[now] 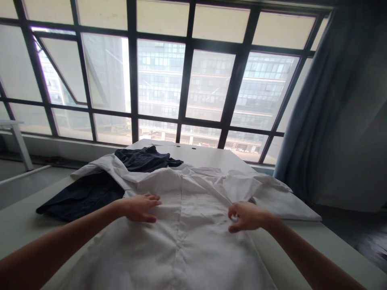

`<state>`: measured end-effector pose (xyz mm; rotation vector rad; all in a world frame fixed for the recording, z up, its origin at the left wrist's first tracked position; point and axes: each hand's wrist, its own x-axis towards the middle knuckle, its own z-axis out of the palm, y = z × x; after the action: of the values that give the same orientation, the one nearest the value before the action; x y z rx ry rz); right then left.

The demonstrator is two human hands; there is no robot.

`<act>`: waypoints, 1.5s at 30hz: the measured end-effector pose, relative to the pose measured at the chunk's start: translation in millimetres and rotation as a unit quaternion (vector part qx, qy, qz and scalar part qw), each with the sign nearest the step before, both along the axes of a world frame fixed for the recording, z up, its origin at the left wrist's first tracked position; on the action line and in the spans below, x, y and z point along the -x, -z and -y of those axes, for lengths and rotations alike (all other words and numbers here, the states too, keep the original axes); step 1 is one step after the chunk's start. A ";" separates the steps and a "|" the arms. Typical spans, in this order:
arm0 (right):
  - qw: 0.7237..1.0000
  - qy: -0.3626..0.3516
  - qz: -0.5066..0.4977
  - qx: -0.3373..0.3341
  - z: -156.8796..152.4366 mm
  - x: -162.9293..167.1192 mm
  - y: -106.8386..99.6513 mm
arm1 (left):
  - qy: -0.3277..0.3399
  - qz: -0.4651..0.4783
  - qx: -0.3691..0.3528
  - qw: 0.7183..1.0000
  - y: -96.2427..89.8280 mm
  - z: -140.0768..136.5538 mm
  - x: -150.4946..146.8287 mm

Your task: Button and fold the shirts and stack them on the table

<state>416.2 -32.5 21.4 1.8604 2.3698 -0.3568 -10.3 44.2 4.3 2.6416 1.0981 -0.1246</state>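
A white shirt (187,225) lies spread out on a pale table (18,229), its button placket running down the middle. My left hand (139,207) rests flat on the shirt's left chest with the fingers together and extended. My right hand (246,216) sits on the right chest, fingers curled and pinching a fold of the white fabric. One sleeve (284,197) stretches out to the right. A dark navy garment (81,195) lies under the shirt's left side, and part of it (148,158) shows beyond the collar.
A large grid window (187,80) fills the wall past the table's far edge. A blue-grey curtain (338,104) hangs at the right. A white table leg (21,147) stands at far left on the grey floor.
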 end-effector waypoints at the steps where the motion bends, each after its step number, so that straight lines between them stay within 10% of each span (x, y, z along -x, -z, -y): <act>1: 1.000 0.002 0.013 0.025 -2.9 4.1 -7.9 | -0.001 0.020 0.023 1.000 -7.4 -6.1 -0.6; 9: 0.985 0.103 0.041 -0.133 -91.2 27.8 -22.8 | -0.212 0.118 -0.213 0.947 -31.7 -107.3 -19.0; 21: 0.983 0.162 0.037 -0.076 -179.7 25.0 4.1 | -0.232 0.049 -0.041 0.971 -5.0 -167.2 -44.0; 26: 0.965 0.187 0.015 -0.182 -175.2 20.1 -20.7 | -0.253 0.062 -0.122 0.958 -41.2 -168.9 -29.4; 33: 0.876 0.210 -0.055 -0.430 -193.8 21.6 -71.6 | -0.265 0.219 -0.364 0.866 -97.3 -182.8 -30.4; 36: 0.881 0.171 -0.073 -0.435 -221.5 25.4 -73.2 | -0.286 0.210 -0.385 0.852 -81.9 -197.6 -42.4; 39: 0.934 0.130 -0.054 -0.327 -233.6 32.1 -57.0 | -0.276 0.124 -0.323 0.897 -46.1 -201.9 -48.1; 45: 0.990 0.016 -0.002 -0.141 -184.4 61.5 7.8 | -0.142 0.032 -0.203 0.968 17.3 -151.2 -51.1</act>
<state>354.7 151.9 13.6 2.0134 2.5050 -0.0259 40.8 195.4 -13.0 2.7611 1.6103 0.2705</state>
